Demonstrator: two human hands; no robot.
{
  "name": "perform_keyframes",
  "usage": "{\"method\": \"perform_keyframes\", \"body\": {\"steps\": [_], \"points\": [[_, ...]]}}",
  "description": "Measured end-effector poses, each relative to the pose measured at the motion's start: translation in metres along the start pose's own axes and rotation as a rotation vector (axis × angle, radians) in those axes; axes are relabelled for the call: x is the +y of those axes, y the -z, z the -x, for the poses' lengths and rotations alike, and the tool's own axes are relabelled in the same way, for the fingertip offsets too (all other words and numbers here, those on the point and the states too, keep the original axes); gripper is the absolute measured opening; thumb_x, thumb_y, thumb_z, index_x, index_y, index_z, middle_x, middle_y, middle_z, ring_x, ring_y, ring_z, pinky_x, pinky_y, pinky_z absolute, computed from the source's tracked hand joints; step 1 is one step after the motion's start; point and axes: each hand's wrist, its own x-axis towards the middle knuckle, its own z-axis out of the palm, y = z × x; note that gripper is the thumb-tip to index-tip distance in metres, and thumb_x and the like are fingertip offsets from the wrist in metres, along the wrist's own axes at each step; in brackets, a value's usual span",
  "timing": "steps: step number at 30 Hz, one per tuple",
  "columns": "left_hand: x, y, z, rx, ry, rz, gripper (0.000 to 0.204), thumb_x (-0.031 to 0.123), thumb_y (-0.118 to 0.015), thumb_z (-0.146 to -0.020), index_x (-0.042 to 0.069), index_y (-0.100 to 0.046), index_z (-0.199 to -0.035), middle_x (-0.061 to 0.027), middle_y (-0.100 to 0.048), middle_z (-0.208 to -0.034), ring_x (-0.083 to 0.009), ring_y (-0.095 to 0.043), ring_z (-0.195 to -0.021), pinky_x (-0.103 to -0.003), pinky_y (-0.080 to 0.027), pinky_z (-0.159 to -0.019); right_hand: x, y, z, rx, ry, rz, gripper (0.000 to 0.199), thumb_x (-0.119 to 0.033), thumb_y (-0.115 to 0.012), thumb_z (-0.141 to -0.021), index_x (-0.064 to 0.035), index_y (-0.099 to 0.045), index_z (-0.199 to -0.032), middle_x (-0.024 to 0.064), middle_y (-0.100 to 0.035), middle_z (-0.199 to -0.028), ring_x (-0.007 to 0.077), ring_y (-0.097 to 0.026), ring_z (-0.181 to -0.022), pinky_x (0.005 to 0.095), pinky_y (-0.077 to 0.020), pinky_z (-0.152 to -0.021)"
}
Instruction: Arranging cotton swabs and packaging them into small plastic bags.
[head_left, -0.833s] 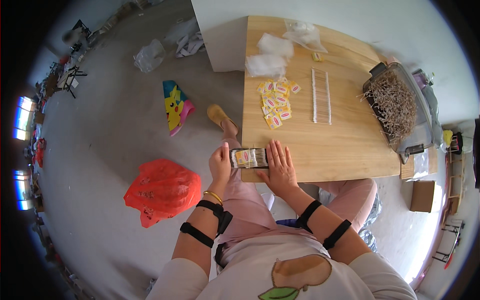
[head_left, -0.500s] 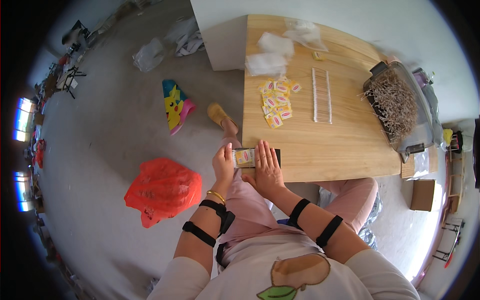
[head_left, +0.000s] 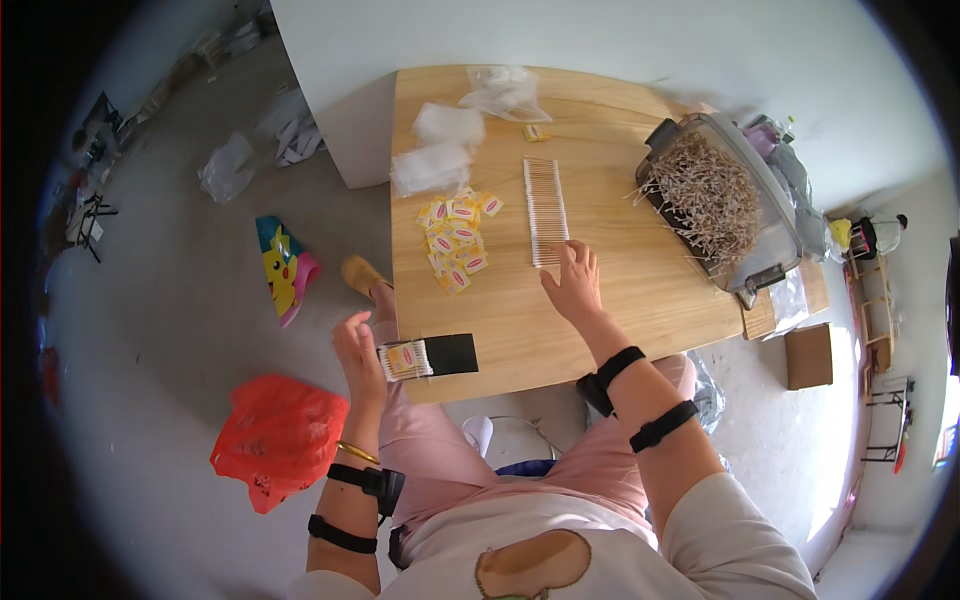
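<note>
Left hand (head_left: 358, 352) holds a black packet (head_left: 430, 357); right hand (head_left: 574, 286) touches cotton swabs (head_left: 545, 210).

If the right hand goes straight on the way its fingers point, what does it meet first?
Probably the row of cotton swabs: the right hand lies on the table, fingertips at the row's near end, perhaps already touching.

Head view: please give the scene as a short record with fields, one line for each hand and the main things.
left hand: holds a small black box of white swabs at the table's near edge
right hand: open, fingertips at the near end of the swab row
table: light wood
packets: yellow, loose heap left of the row
tray: full of loose swabs, far right
red bag: on the floor, left
</note>
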Motion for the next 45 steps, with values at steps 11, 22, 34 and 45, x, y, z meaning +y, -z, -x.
{"method": "perform_keyframes", "body": {"steps": [11,22,34,45], "points": [[0.089,-0.071,0.011,-0.357,-0.259,0.09,0.035,0.03,-0.053,-0.103,0.003,-0.053,-0.126,-0.0218,-0.051,-0.132,-0.0398,-0.045,-0.128,-0.05,-0.033,-0.109,0.024,0.001,-0.039,0.02,0.135,0.09,0.031,-0.027,-0.067,-0.092,-0.0166,-0.067,-0.122,0.011,-0.048,-0.139,0.035,-0.042,-0.134,0.0504,-0.0358,-0.113],[0.114,-0.193,-0.01,-0.48,-0.628,-0.364,0.07,0.039,-0.057,-0.099,-0.004,-0.037,-0.151,-0.0227,-0.037,-0.156,-0.0385,-0.03,-0.148,-0.055,-0.022,-0.122,0.031,0.002,-0.03,0.089,0.266,0.066,0.025,-0.007,-0.066,-0.086,-0.0152,-0.071,-0.109,0.0081,-0.056,-0.126,0.0337,-0.05,-0.124,0.048,-0.0411,-0.106],[0.102,-0.186,0.014,-0.643,-0.718,-0.543,0.083,0.053,-0.046,-0.101,-0.008,-0.03,-0.154,-0.0243,-0.031,-0.161,-0.038,-0.025,-0.152,-0.058,-0.014,-0.124,0.06,0.013,0.024,0.026,0.099,-0.351,0.048,-0.016,-0.064,-0.09,-0.0072,-0.059,-0.137,0.0173,-0.052,-0.143,0.0384,-0.043,-0.137,0.0505,-0.0336,-0.117],[0.092,-0.155,0.054,-0.667,-0.566,-0.499,0.086,0.061,-0.037,-0.102,-0.003,-0.024,-0.159,-0.0195,-0.029,-0.163,-0.0344,-0.023,-0.154,-0.057,-0.012,-0.125,0.022,-0.008,0.092,-0.113,0.243,0.034,0.084,-0.047,-0.059,-0.095,-0.0004,-0.029,-0.158,0.0255,-0.022,-0.165,0.0368,-0.017,-0.156,0.0494,-0.0133,-0.127]]}}
